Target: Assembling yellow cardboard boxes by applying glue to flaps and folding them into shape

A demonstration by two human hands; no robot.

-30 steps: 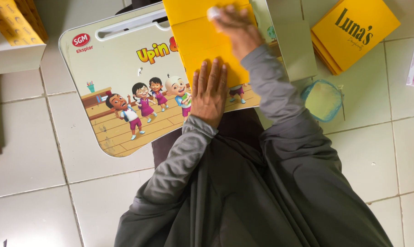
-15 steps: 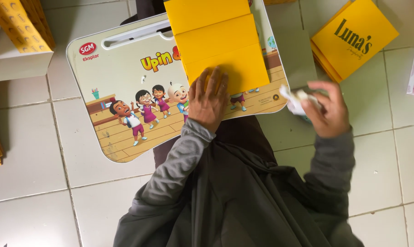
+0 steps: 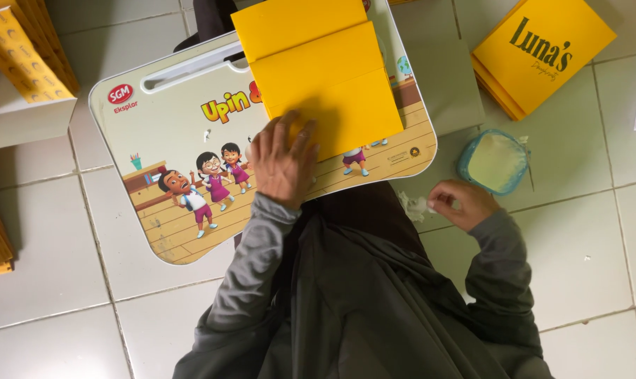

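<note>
There is only one view, from the camera on the person's head. It looks almost straight down over the grey sleeves to the white tiled floor (image 3: 44, 267), from a close distance. The left hand (image 3: 283, 165) is near the middle of the picture, flat on a yellow folded card (image 3: 318, 70) that lies on a lap desk (image 3: 163, 133). The right hand (image 3: 462, 203) is lower and to the right of it, just below a small round container (image 3: 495, 161). No second view shares the scene.
</note>
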